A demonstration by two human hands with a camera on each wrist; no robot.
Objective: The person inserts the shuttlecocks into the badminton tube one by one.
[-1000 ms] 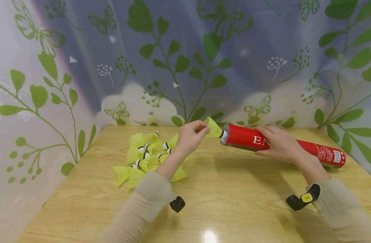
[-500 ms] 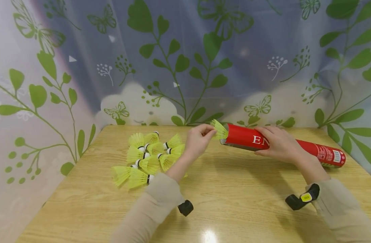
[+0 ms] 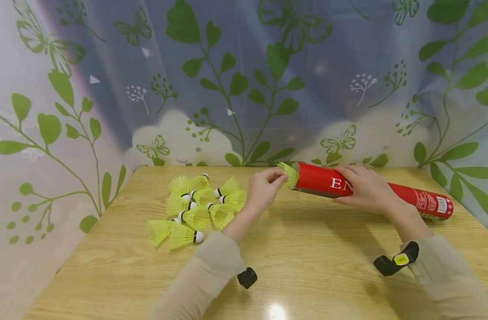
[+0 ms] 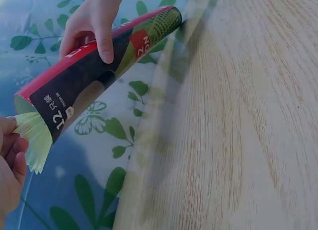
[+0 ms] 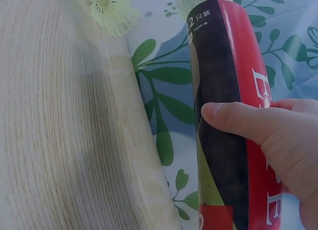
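Note:
A red and black shuttlecock tube (image 3: 322, 180) is tilted, its open end raised toward the left. My right hand (image 3: 366, 189) grips it around the middle, the thumb across the black side in the right wrist view. My left hand (image 3: 266, 189) pinches the feather skirt of a yellow shuttlecock (image 4: 37, 140). Its cork end is hidden inside the tube mouth, while the skirt sticks out. To the left, several more yellow shuttlecocks (image 3: 182, 235) with white corks lie in a loose pile on the table.
The light wooden table (image 3: 308, 275) reaches back to a curtain (image 3: 244, 89) printed with green leaves and butterflies. Black wrist cameras (image 3: 247, 278) are strapped over both beige sleeves (image 3: 204, 275).
My left hand has moved right and slightly down, pushing the shuttlecock cork-first into the tube mouth. The right hand and the tube stay nearly still.

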